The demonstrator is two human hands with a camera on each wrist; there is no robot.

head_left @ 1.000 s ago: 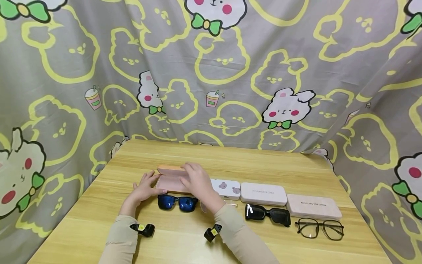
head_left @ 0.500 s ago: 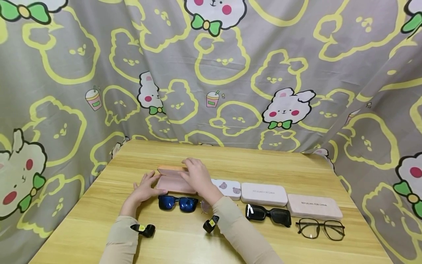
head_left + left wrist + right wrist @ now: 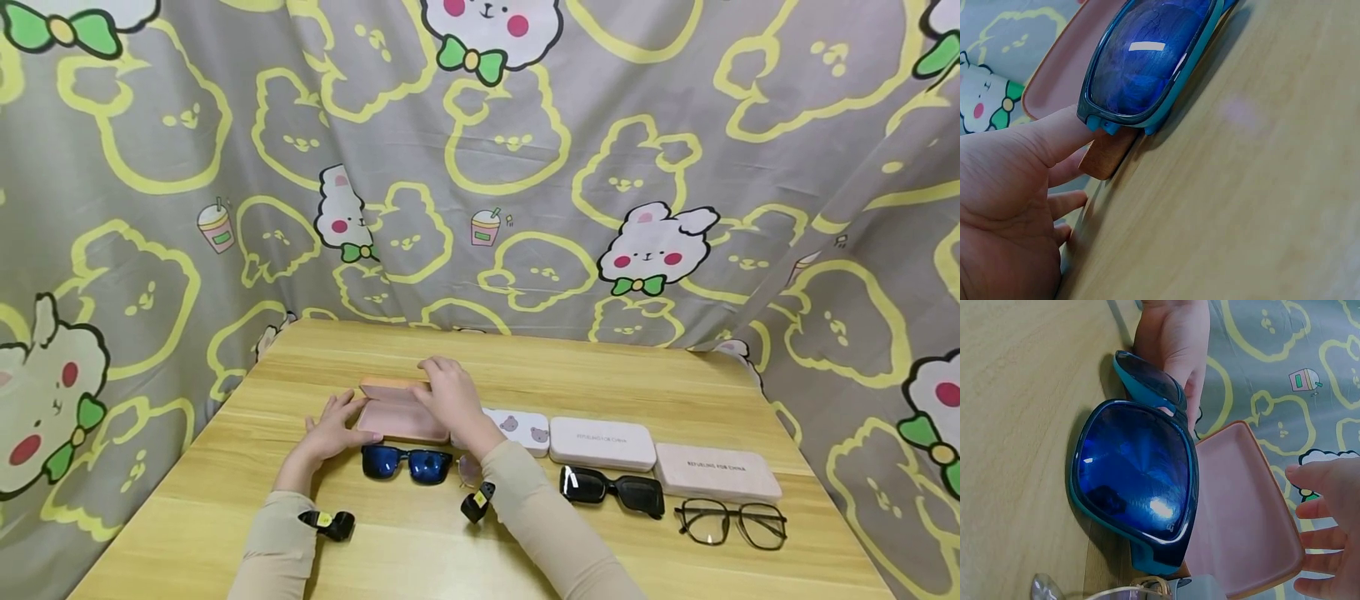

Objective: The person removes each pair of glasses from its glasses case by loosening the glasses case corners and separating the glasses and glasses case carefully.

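Note:
An orange glasses case (image 3: 405, 419) with a pink lining stands with its lid (image 3: 1250, 512) raised and nothing in its visible inside. My left hand (image 3: 330, 429) holds the case's left end, thumb at the front corner and fingers around the side. Close by the lid's right edge is my right hand (image 3: 453, 404), its fingers (image 3: 1325, 540) spread and relaxed with nothing in them. Right in front of the case lie sunglasses with blue mirrored lenses (image 3: 386, 461), turquoise on the frame's inner side. In the left wrist view the blue sunglasses (image 3: 1147, 62) overlap the case.
Rightward stand a white case with bears (image 3: 517, 433), a white case (image 3: 600, 442) and a pale pink case (image 3: 716, 471). Round-lensed glasses (image 3: 468, 471), partly hidden by the right arm, black sunglasses (image 3: 637, 493) and black-framed glasses (image 3: 732, 518) lie before them. A patterned curtain (image 3: 525, 167) surrounds the table.
My right hand has drawn slightly up and back from the case's right side, its fingers loosening at the lid. The left hand and the case stay put.

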